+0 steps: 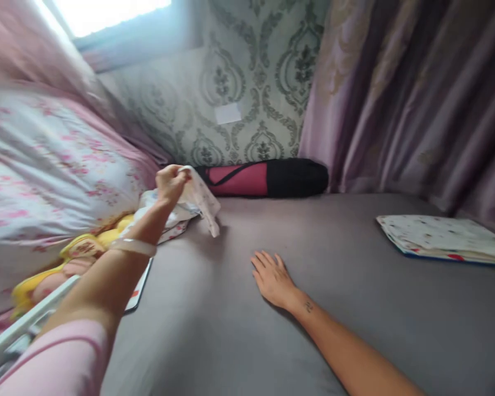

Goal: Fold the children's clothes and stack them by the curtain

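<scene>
My left hand is closed on the edge of a thin white cloth, lifting it so that a corner hangs down above the bed. More crumpled white fabric, partly hidden by my left forearm, lies just below and behind that hand. Flat on the grey bed sheet rests my right hand, fingers spread, holding nothing. A folded white cloth stack with small dark spots sits at the far right of the bed.
A pink and black cylindrical bag lies against the patterned wall. To the left are a floral pillow, a yellow plush toy, a dark-edged flat item and a white rail. Purple curtains hang at right.
</scene>
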A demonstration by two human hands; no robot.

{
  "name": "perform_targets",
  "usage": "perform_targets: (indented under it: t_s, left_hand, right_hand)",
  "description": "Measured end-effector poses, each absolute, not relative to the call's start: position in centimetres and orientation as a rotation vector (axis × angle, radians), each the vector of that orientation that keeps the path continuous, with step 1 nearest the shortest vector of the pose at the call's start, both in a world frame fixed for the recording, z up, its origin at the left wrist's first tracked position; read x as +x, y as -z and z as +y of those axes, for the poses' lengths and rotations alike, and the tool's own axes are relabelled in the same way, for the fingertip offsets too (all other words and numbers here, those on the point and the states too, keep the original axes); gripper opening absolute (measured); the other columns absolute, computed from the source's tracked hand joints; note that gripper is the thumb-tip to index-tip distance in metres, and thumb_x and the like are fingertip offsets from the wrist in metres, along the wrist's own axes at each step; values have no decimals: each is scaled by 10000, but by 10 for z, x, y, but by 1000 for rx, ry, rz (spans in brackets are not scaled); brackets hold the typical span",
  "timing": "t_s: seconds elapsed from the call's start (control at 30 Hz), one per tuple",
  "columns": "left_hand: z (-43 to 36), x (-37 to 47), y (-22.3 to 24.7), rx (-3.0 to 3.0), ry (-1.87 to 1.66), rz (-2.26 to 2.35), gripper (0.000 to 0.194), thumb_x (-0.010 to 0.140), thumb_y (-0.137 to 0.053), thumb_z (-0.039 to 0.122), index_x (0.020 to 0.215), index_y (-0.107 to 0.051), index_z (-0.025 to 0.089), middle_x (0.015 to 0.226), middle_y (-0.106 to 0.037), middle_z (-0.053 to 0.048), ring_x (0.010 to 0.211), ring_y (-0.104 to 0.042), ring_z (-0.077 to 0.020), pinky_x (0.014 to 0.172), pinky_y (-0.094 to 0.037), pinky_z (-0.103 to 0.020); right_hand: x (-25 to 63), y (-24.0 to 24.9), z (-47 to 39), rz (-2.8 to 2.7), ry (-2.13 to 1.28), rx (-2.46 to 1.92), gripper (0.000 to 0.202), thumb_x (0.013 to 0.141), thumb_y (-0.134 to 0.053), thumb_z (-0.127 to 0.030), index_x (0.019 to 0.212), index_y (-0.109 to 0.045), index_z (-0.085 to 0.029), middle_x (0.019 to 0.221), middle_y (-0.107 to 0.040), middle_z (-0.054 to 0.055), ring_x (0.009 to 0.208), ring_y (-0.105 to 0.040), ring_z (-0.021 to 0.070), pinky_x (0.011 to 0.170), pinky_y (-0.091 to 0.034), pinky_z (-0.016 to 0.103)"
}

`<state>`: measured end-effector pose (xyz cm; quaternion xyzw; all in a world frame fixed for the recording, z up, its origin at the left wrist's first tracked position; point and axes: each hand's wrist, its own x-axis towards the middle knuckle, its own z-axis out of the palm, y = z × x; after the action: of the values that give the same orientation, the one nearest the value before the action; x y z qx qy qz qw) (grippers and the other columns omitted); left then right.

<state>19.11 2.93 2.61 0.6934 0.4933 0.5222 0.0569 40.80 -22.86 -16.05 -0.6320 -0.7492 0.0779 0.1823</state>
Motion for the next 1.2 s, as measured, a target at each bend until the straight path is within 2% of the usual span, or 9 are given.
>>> perform_targets:
  t_s: [0.27,0.37,0.5,0.6,0.73,0.87,0.97,1.1,1.2]
  left_hand:
    - [-14,232,-38,2212,-1590,1127,252,757,-663,401,712,-691,154,568,-575,16,584,-521,-118,568,-388,-225]
    - [-31,245,-40,2330,-1625,1006,211,746,-683,365,674,-669,168,722,-596,-12,711,-540,-137,638,-417,-240]
    - [-48,259,-39,2369,-1667,851,184,739,-691,328,672,-632,168,991,-601,-53,842,-550,-148,694,-434,-250]
    - [-57,266,-36,2320,-1551,844,189,795,-634,342,715,-603,173,782,-580,-5,688,-506,-113,599,-389,-222]
    - [-67,273,-29,2203,-1482,864,257,843,-572,383,690,-509,186,564,-416,54,545,-387,-86,502,-287,-206]
    - [-76,280,-25,2141,-1480,846,292,843,-568,386,667,-440,192,569,-368,59,538,-348,-79,491,-258,-208]
    - [-84,285,-23,2068,-1483,818,320,833,-575,386,645,-402,193,582,-342,58,545,-333,-75,500,-261,-208]
    - [-96,290,-21,1919,-1432,747,335,802,-600,388,638,-382,193,595,-334,59,546,-333,-72,510,-282,-206]
    - [-104,292,-20,1780,-1382,699,321,781,-618,398,659,-401,195,598,-359,59,542,-356,-74,513,-309,-203]
  right_hand:
    - [405,172,-221,-2069,-182,-1691,407,965,-362,-254,1319,-543,-167,1431,-492,130,1360,-386,289,1126,-223,542]
    - [407,169,-218,-1933,-205,-1604,348,926,-396,-190,1215,-589,-180,1349,-563,126,1278,-483,259,1089,-307,507]
    - [408,150,-216,-1661,-230,-1455,206,881,-416,-155,956,-605,-189,1022,-672,90,971,-628,201,868,-482,353]
    - [406,133,-219,-1489,-178,-1438,133,887,-439,-204,865,-570,-204,849,-646,51,782,-616,178,744,-487,309]
    - [402,117,-225,-1364,-181,-1455,119,909,-459,-261,896,-565,-210,801,-654,27,712,-615,165,699,-478,294]
    - [398,105,-228,-1354,-237,-1363,153,925,-455,-277,985,-579,-212,883,-679,41,758,-640,162,715,-510,283]
    - [397,96,-231,-1420,-161,-1300,210,925,-432,-248,1046,-601,-214,1077,-651,92,949,-635,193,827,-524,324]
    - [397,88,-233,-1543,-83,-1288,290,919,-418,-230,1100,-645,-231,1316,-551,113,1252,-495,253,1042,-421,427]
    - [397,88,-233,-1587,-108,-1337,328,908,-437,-243,1169,-635,-237,1388,-503,101,1323,-427,272,1076,-387,448]
